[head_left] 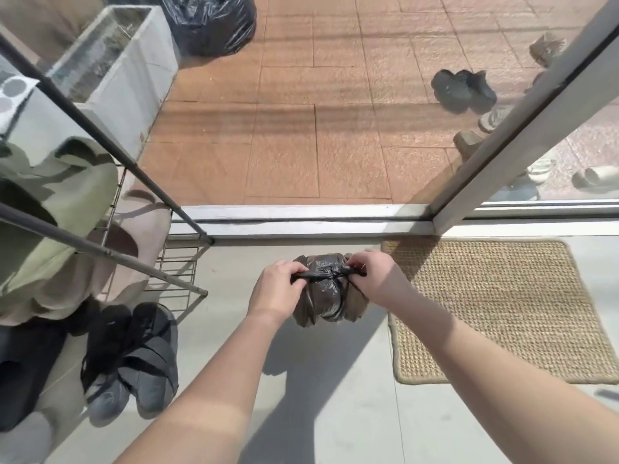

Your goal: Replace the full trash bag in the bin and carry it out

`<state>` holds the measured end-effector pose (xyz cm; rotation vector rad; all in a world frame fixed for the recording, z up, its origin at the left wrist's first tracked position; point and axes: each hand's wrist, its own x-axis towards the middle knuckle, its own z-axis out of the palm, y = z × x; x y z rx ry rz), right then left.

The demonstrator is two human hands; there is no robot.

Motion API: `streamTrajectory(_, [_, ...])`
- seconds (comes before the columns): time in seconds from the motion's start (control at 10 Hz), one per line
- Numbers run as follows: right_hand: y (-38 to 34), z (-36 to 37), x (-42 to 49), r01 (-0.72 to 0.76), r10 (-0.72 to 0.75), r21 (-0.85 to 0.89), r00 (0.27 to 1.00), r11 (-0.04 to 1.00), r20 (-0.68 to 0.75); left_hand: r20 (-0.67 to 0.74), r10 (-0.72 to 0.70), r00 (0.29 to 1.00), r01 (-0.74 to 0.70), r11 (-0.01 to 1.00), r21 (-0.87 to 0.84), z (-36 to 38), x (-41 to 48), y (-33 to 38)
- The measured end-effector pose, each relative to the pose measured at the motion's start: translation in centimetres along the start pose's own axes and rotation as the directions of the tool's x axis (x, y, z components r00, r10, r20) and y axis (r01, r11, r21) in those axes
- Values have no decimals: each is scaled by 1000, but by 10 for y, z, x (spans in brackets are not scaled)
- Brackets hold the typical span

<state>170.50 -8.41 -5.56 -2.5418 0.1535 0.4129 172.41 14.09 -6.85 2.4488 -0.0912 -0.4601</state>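
Seemingly knotted bag (323, 298), left hand (279, 284), right hand (375, 277)

A woven doormat (495, 309) lies on the pale floor (351, 413) just inside the sliding-door track (301, 222). Beyond the track, terracotta paving (318, 128) carries a pair of black clogs (464, 90) and a grey concrete planter (147, 78). At left, a wire shoe rack (177, 259) stands beside grey strapped sneakers (134, 370).
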Motion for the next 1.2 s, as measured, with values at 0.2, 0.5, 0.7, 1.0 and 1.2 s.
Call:
streamTrajectory(0.2, [27,33,29,-6,2,-46,997,999,-71,-59,41,997,-41,999,-7,34,29,-20])
streamTrajectory(0.5, [57,61,41,-8,3,-52,994,999,-107,-52,39,998,-39,999,1,68,49,-34])
streamTrajectory(0.7, [70,75,37,-17,16,-19,997,1000,-70,4,9,1000,-9,1000,22,81,52,-38])
streamTrajectory(1.0, [66,67,34,4,-4,1,997,1000,-78,10,37,999,-37,999,-5,73,46,-35])
streamTrajectory(1.2, [53,42,27,38,-35,24,994,999,-99,15,29,999,-29,999,-38,44,39,-29])
